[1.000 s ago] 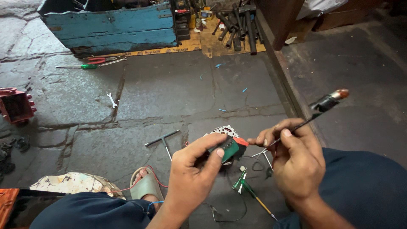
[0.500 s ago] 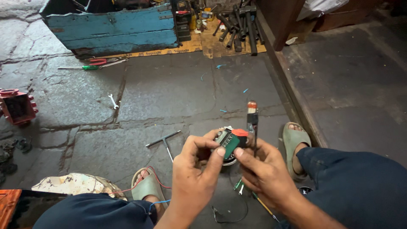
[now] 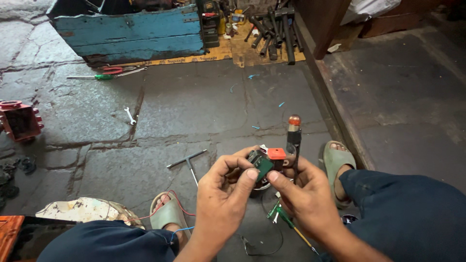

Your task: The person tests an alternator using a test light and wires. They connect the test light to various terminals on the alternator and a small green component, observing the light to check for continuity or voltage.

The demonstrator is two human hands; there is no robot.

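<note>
Green and orange, small electrical part [image 3: 264, 162] pinched between thumb and fingertips of left hand [image 3: 224, 187] and right hand [image 3: 303, 191], both closed on it, up above the stone floor [image 3: 194, 111] between 2 sandalled feet. Tucked upright in the right hand as well, a dark tool with an amber tip [image 3: 293, 140], just beside the part. Likely slip: with 2 items in 1 grip, part or tool dropping among loose wires [image 3: 262, 242] below.

Stone floor [image 3: 204, 111], seen from my head camera.
I note on it: blue crate [image 3: 131, 34], small spanner [image 3: 129, 115], T-handle wrench [image 3: 189, 162], green-handled screwdriver [image 3: 94, 76], red casting [image 3: 19, 120].
</note>
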